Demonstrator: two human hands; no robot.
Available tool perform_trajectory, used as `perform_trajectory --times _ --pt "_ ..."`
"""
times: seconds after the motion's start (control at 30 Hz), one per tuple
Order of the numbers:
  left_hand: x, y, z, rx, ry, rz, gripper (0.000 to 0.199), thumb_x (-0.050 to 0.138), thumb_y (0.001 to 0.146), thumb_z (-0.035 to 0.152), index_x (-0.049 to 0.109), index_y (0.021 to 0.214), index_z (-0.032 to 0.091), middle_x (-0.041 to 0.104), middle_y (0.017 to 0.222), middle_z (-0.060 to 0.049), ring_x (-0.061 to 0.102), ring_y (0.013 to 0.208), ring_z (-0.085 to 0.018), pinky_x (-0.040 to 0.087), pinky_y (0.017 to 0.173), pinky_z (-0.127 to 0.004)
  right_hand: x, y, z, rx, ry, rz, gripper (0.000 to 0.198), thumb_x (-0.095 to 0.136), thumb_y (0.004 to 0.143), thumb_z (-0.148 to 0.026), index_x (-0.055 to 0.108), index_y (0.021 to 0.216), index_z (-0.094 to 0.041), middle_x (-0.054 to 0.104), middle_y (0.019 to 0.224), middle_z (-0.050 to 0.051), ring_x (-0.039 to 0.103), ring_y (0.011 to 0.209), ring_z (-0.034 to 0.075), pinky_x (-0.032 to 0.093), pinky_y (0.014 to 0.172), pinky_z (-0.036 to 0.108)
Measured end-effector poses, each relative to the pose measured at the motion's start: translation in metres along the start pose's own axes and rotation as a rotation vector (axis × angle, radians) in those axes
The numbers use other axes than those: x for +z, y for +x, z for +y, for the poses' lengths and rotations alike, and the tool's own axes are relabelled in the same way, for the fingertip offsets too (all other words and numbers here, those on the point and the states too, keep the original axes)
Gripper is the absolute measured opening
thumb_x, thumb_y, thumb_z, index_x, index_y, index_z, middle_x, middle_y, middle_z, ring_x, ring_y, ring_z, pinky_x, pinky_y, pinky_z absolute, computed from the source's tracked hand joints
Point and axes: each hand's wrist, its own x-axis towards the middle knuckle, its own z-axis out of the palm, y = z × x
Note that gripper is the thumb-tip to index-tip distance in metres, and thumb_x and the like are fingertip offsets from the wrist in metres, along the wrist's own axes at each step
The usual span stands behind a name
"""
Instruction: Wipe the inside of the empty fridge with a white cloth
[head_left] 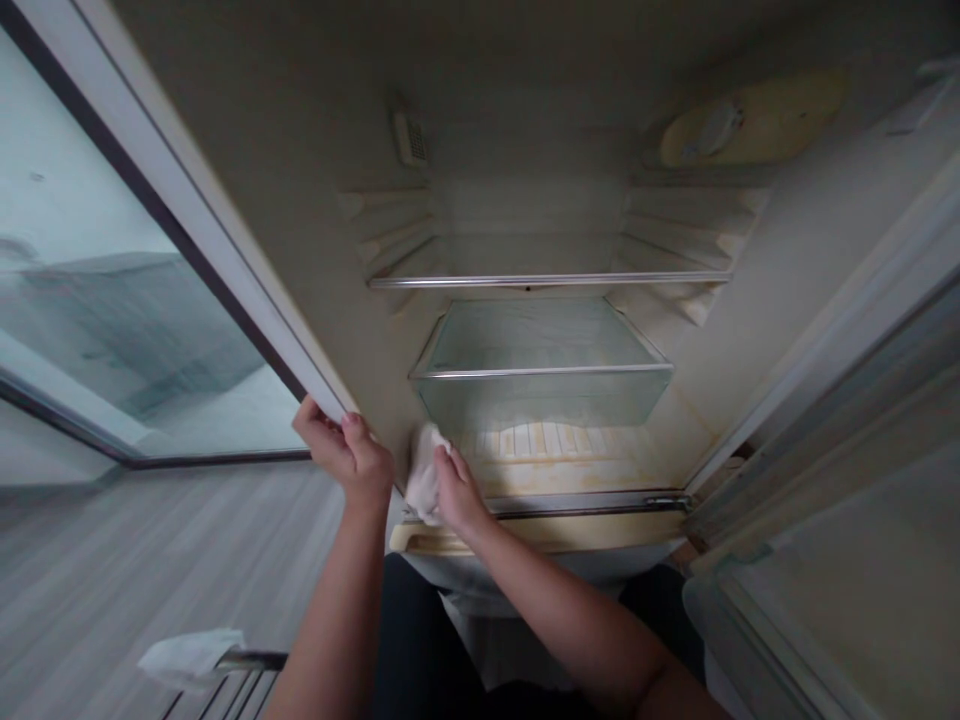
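Observation:
I look into an open, bare fridge (352, 300). My left hand (346, 450) grips the front edge of its left wall (247, 290). My right hand (456, 492) presses a white cloth (422, 475) against the lower part of the inner left wall, beside the stained floor (570, 465) of the compartment. Two glass shelves sit above, one near (540, 345) and one farther back (547, 262).
The fridge door (847, 520) stands open on the right. A vent (411, 138) and a lamp cover (750, 120) sit at the back top. Another white cloth (191, 657) lies on a rack at the lower left. Grey wooden floor (150, 560) runs beside a glass door (97, 290).

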Motion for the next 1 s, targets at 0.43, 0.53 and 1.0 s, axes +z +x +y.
perform_trajectory --times 0.43,0.53,1.0 --pt "-0.007 0.003 -0.006 -0.043 0.056 -0.067 0.053 0.045 0.093 0.057 0.052 0.126 0.016 0.056 0.113 -0.011 0.057 0.104 -0.024 0.047 0.098 -0.041 0.032 0.060 -0.096 -0.777 -0.573 -0.164 0.057 0.032 0.109 -0.038 0.025 0.163 -0.022 0.034 0.164 0.004 0.018 0.158 0.013 0.020 0.131 0.033" --pt "-0.008 0.002 -0.009 -0.055 0.054 -0.071 0.053 0.046 0.093 0.058 0.051 0.127 0.017 0.057 0.114 -0.011 0.057 0.103 -0.024 0.047 0.096 -0.040 0.033 0.056 -0.083 -0.761 -0.672 -0.163 0.060 0.032 0.109 -0.037 0.016 0.165 -0.025 0.032 0.166 0.003 0.014 0.159 0.012 0.020 0.131 0.034" --pt "-0.004 -0.001 -0.010 -0.031 0.018 -0.023 0.057 0.045 0.094 0.058 0.053 0.130 0.014 0.057 0.113 -0.010 0.055 0.096 -0.022 0.047 0.092 -0.039 0.014 -0.006 0.024 -0.515 -0.798 -0.179 0.068 0.040 0.104 -0.034 0.023 0.161 -0.002 0.023 0.167 0.020 0.018 0.158 0.024 0.027 0.129 0.042"
